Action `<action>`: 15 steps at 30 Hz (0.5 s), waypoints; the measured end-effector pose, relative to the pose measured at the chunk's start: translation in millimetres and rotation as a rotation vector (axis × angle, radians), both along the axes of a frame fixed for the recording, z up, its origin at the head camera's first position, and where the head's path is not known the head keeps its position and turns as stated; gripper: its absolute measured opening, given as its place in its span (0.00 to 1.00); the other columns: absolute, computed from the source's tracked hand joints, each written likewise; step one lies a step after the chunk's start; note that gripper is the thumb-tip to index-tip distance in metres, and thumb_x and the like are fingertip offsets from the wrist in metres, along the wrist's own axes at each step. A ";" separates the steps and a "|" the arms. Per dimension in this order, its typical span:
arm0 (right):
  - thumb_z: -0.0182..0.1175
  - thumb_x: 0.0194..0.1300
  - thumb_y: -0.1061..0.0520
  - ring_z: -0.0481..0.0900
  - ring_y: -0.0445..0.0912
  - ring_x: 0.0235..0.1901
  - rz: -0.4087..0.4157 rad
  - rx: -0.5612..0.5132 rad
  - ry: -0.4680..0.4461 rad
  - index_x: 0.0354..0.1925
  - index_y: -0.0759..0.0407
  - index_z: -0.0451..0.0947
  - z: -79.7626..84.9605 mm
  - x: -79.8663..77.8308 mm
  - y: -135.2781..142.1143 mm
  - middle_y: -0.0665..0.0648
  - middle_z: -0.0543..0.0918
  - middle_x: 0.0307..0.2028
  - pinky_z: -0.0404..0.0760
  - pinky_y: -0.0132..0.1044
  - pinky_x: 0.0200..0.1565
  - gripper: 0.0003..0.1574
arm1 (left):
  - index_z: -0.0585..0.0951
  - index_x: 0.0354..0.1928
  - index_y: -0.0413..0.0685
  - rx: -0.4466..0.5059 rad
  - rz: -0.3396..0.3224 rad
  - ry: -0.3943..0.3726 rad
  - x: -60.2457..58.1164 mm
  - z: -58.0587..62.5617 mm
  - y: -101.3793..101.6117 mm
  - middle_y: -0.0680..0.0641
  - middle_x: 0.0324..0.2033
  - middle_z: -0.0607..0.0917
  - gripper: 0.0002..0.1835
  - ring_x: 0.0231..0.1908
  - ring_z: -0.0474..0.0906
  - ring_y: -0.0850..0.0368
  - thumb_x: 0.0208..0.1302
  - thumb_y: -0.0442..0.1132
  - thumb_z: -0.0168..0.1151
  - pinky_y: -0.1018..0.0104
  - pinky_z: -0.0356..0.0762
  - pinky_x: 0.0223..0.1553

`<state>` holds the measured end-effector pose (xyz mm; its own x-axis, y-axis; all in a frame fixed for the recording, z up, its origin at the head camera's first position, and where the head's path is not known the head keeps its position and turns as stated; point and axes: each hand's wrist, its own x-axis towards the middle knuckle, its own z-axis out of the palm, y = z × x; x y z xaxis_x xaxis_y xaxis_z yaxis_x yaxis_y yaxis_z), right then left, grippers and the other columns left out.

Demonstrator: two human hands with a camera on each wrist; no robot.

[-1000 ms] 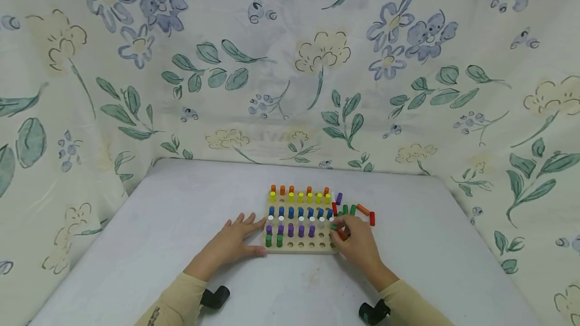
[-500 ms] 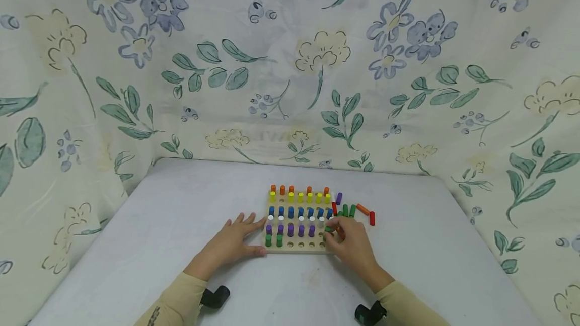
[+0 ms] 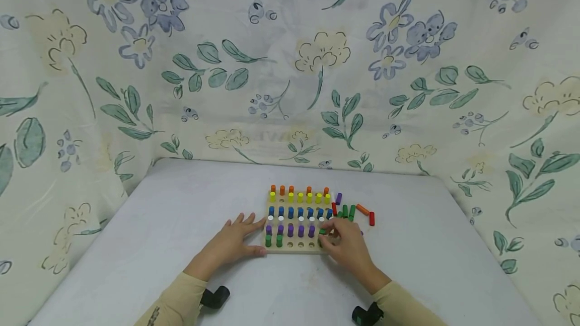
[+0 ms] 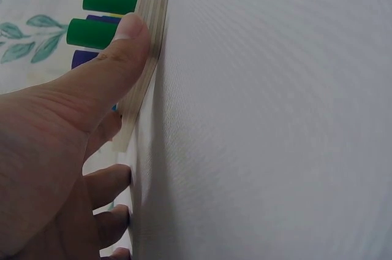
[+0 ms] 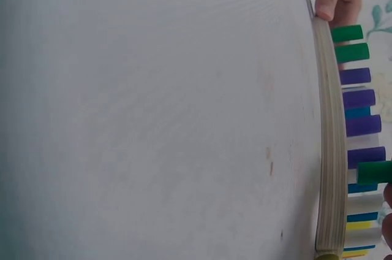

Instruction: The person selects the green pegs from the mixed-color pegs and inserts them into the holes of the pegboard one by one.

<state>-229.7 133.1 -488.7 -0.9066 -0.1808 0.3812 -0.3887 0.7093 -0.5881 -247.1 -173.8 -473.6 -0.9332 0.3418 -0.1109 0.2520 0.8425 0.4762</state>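
A wooden peg board (image 3: 294, 251) carries rows of orange, yellow, blue, white, purple and green pegs. My left hand (image 3: 230, 243) rests at its left side with fingers spread; in the left wrist view the thumb (image 4: 125, 42) lies against the board's edge beside two standing green pegs (image 4: 92, 33). Over the front right part of the board, my right hand (image 3: 352, 248) pinches a green peg (image 5: 375, 172) between thumb and fingertips. The right wrist view shows that peg's lower end a little off the board, near the last purple peg (image 5: 365, 157). My right fingers hide the board's front right corner.
Loose pegs lie right of the board: a purple peg (image 3: 339, 198), a red one beside the board, several green ones, an orange peg (image 3: 362, 210) and another red peg (image 3: 372, 219). A white cloth (image 3: 181, 190) covers the table; floral fabric (image 3: 272, 64) hangs behind.
My right hand has moved left across the board's right part with the green peg, from over the right edge toward the front row holes. The left hand has stayed still.
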 end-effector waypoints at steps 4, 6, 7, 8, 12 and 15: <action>0.74 0.61 0.56 0.75 0.40 0.37 0.012 0.011 0.008 0.44 0.50 0.84 1.4 1.1 -4.1 0.42 0.82 0.35 0.78 0.38 0.43 0.13 | 0.70 0.74 0.55 0.000 0.000 -0.005 0.0 -0.5 -0.4 0.36 0.75 0.64 0.47 0.76 0.48 0.32 0.54 0.63 0.73 0.34 0.42 0.75; 0.74 0.60 0.56 0.75 0.41 0.36 0.014 0.027 0.016 0.43 0.50 0.84 2.1 1.2 -6.3 0.42 0.82 0.34 0.77 0.40 0.44 0.12 | 0.70 0.74 0.55 0.001 -0.003 -0.002 -0.2 -0.9 -0.7 0.36 0.75 0.64 0.47 0.76 0.48 0.31 0.54 0.64 0.73 0.34 0.42 0.75; 0.75 0.60 0.55 0.74 0.41 0.36 0.015 0.034 0.017 0.43 0.50 0.84 2.1 0.8 -7.3 0.41 0.82 0.34 0.76 0.41 0.45 0.12 | 0.70 0.74 0.55 0.002 -0.004 -0.002 -0.4 -1.0 -0.9 0.36 0.75 0.64 0.47 0.76 0.48 0.31 0.54 0.64 0.73 0.34 0.42 0.75; 0.75 0.60 0.55 0.74 0.42 0.36 0.015 0.038 0.018 0.42 0.50 0.84 2.0 0.5 -8.2 0.41 0.82 0.34 0.76 0.41 0.45 0.12 | 0.70 0.74 0.55 0.001 -0.004 0.000 -0.7 -1.3 -1.2 0.36 0.75 0.64 0.47 0.76 0.48 0.31 0.54 0.64 0.73 0.34 0.42 0.75; 0.75 0.60 0.56 0.74 0.42 0.37 0.032 0.040 0.033 0.42 0.49 0.84 2.4 0.0 -11.3 0.41 0.82 0.33 0.76 0.44 0.47 0.12 | 0.70 0.75 0.55 -0.002 -0.004 0.004 -1.1 -1.0 -1.7 0.36 0.75 0.63 0.47 0.76 0.49 0.31 0.54 0.64 0.73 0.34 0.42 0.75; 0.75 0.59 0.56 0.75 0.42 0.38 0.040 0.038 0.043 0.42 0.48 0.84 2.1 0.5 -13.0 0.42 0.83 0.34 0.76 0.46 0.49 0.12 | 0.70 0.75 0.55 -0.003 -0.005 0.001 -1.1 -0.8 -1.6 0.36 0.75 0.63 0.48 0.76 0.49 0.31 0.54 0.64 0.73 0.34 0.42 0.75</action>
<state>-229.2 120.1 -486.6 -0.8813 -0.2316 0.4119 -0.4415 0.7140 -0.5434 -248.1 -175.4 -474.4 -0.9314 0.3466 -0.1110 0.2571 0.8425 0.4734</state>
